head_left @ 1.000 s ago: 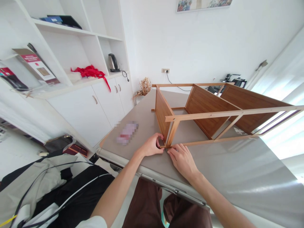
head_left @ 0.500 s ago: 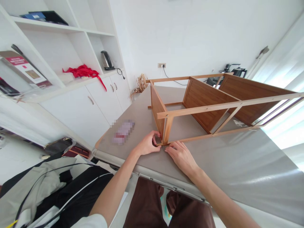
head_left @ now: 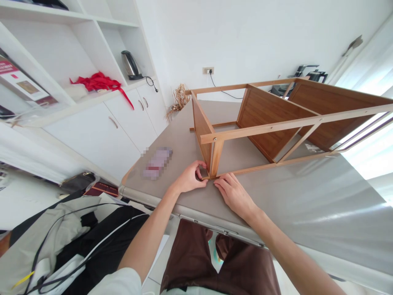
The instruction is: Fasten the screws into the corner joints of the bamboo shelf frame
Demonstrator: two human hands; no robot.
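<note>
A wooden shelf rack lies on its side on the grey table, its near lower corner between my hands. My left hand is curled round the end of the bottom rail at that corner, thumb in front and fingers behind. Just to the right of it, my right hand rests low against the tabletop, its fingers pressed together at the rail's near face. Whatever its fingertips hold is too small to make out. A screw head shows on the upper rail's end above.
The grey table runs off to the right. A blurred flat object lies left of the rack. White shelving with a kettle and red ribbon stands at left. Clothes and cables lie below left.
The view has tilted slightly downward and shifted. Both hands stay at the same corner of the rack, with the right fingertips slightly shifted against the rail.
</note>
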